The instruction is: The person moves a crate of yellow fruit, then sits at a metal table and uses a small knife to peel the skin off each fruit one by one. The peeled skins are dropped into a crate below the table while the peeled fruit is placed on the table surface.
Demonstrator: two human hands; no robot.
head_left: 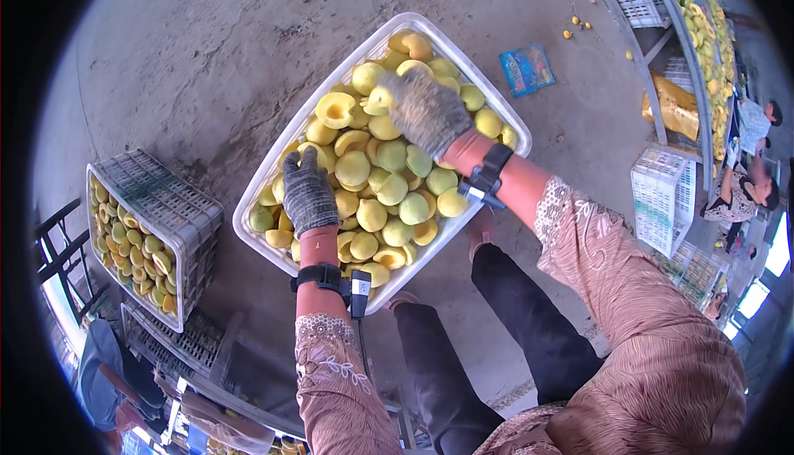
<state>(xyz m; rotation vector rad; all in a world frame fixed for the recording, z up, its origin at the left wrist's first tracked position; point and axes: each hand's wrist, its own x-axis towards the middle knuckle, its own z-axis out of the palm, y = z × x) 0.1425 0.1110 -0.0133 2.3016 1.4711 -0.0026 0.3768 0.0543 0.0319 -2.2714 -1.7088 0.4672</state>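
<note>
A white plastic crate (pixel 515 117) heaped with yellow-green fruit (pixel 351 169), some cut into hollow halves (pixel 335 109), fills the centre. My right hand (pixel 426 114), in a grey knit glove, is over the upper part of the heap, slightly blurred, its fingers closed round a yellow fruit (pixel 378 99). At the crate's left side, my left hand (pixel 309 190), gloved alike, lies on the fruit with fingers slightly apart and nothing visibly held.
Another fruit-filled crate (pixel 194 207) stands left. A blue packet (pixel 526 69) and stray fruit (pixel 567 34) lie on the concrete floor (pixel 190 66). At right are a long fruit-covered rack (pixel 703 50), an empty-looking crate (pixel 662 194) and people (pixel 748 190). Another person (pixel 107 372) is lower left.
</note>
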